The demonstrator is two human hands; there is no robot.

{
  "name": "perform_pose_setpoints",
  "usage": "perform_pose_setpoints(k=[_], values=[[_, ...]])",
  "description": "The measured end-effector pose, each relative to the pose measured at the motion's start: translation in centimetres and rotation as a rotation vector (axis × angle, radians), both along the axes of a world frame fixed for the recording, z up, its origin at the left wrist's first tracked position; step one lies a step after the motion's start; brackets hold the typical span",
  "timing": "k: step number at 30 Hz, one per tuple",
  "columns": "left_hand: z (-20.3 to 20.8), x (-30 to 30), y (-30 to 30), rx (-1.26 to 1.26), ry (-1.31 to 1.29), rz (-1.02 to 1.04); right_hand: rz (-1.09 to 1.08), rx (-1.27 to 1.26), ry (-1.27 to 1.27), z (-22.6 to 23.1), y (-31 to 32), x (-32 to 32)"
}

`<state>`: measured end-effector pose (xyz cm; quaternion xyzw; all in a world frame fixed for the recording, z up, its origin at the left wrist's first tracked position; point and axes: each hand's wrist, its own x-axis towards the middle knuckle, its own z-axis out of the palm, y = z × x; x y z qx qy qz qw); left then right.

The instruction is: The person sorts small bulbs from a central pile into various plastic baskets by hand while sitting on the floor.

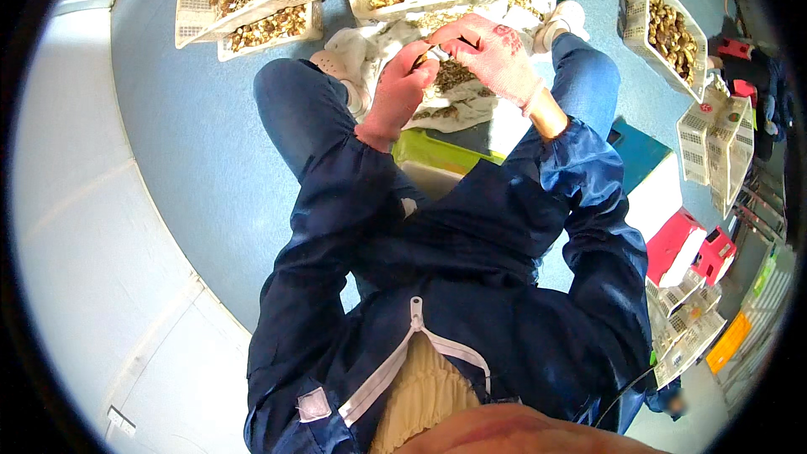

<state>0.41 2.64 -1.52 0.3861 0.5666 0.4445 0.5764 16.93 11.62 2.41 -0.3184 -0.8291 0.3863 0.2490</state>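
Note:
Both my hands wear pink knit gloves and meet above a white cloth (471,121) spread on the floor between my feet. My left hand (398,94) is closed, thumb against fingers, around a small brown piece (426,55), mostly hidden, that looks like a mushroom. From the right, my right hand (498,59) reaches over with its fingers pinched at that piece; whether a small tool is in them cannot be made out. Under the hands, dark brown scraps (455,76) lie heaped on the cloth.
Ahead stands a white crate (360,2) full of brown-and-cream mushroom-like pieces. Stacked crates (195,21) are at the far left, another filled crate (635,46) at the right. A yellow-green bin (437,151) sits between my legs. Red stools (672,244) and more crates line the right.

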Motion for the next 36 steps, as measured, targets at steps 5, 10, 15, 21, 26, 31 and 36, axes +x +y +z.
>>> perform_pose_setpoints(k=[5, 10, 15, 21, 26, 31, 36], values=[[-0.8, -0.4, -0.1, 0.099, 0.177, -0.013, -0.021, -0.042, 0.026, 0.1, -0.1, -0.4], [0.1, 0.4, 0.0, 0.081, 0.117, 0.101, -0.139, -0.088, 0.022, -0.3, 0.0, 0.0], [0.0, -0.3, -0.4, 0.173, 0.285, 0.084, -0.022, 0.001, 0.029, 0.4, 0.2, 0.0], [-0.3, 0.3, -0.4, 0.292, 0.336, 0.104, -0.046, 0.072, 0.0, 0.4, 0.7, 0.3], [-0.7, -0.3, -0.3, 0.301, 0.519, 0.035, 0.079, 0.081, -0.042, -0.2, 0.6, -0.3], [0.1, -0.4, -0.1, 0.211, 0.551, -0.017, 0.097, 0.154, -0.008, -0.2, 0.5, -0.3], [-0.8, -0.1, -0.2, 0.284, 0.489, 0.067, 0.039, 0.17, -0.072, -0.3, 0.4, -0.6]])
